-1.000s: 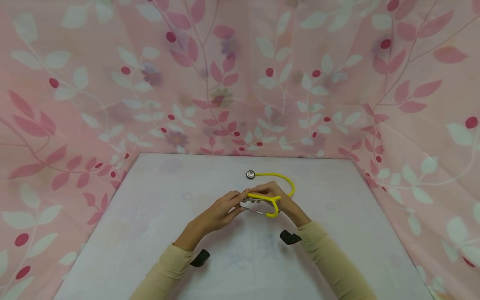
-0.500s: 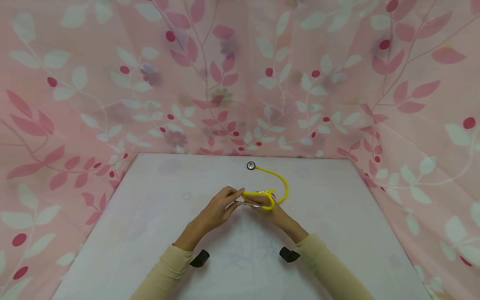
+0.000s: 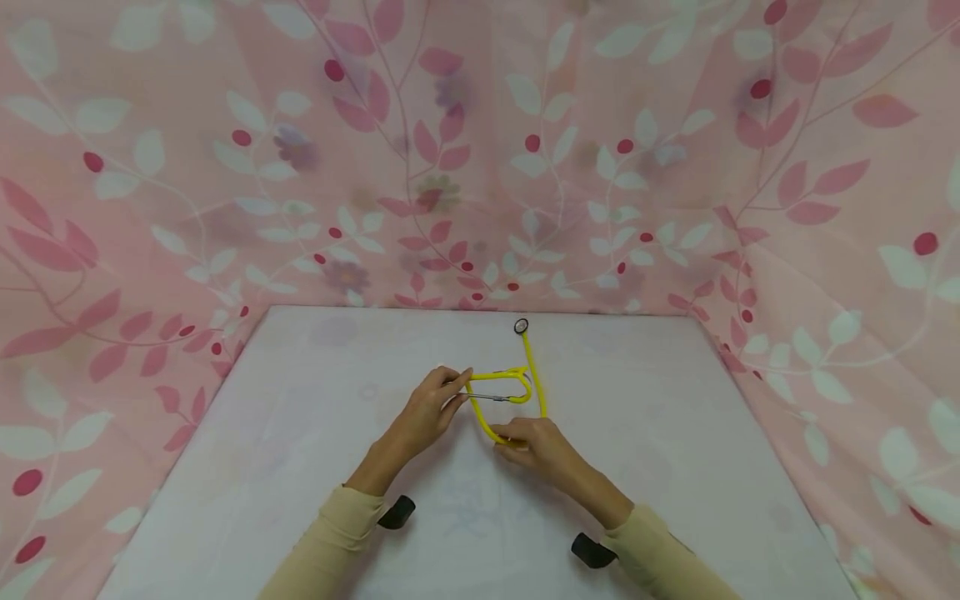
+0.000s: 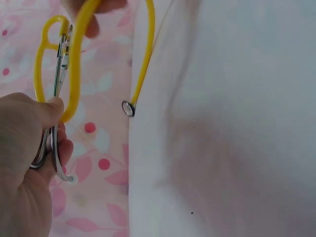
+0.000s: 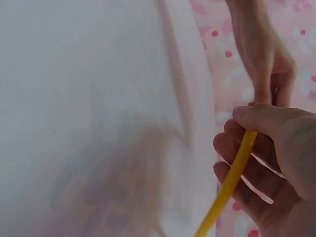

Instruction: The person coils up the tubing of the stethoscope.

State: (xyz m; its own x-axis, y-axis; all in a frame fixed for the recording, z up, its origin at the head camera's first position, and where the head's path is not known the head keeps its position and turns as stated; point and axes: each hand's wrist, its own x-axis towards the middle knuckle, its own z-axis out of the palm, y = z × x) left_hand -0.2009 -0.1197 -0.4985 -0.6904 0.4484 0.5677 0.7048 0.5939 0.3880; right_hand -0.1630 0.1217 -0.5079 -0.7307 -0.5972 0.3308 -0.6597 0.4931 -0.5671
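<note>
A stethoscope with yellow tubing (image 3: 536,375) is held between both hands, over the white table. My left hand (image 3: 426,412) pinches its folded metal ear tubes (image 4: 55,144) and a stretch of tubing between thumb and fingers; a pale eartip (image 4: 72,178) shows below that grip in the left wrist view. Lower and to the right, my right hand (image 3: 553,452) holds the tubing, thumb and fingers curled round it (image 5: 238,165). From there the tube runs away toward the far edge, ending in the round chestpiece (image 3: 521,327). The other eartip is hidden by the left hand.
The white-covered table (image 3: 315,367) spreads under both arms. Pink floral cloth (image 3: 480,167) stands behind it and at both sides, close beyond the chestpiece. A black wrist camera mount (image 3: 397,512) sits at the left cuff, another black mount (image 3: 592,550) at the right.
The right hand has drawn back along the tubing toward the near side, away from the left hand. The tubing now loops between the hands, and the chestpiece has shifted farther back and right.
</note>
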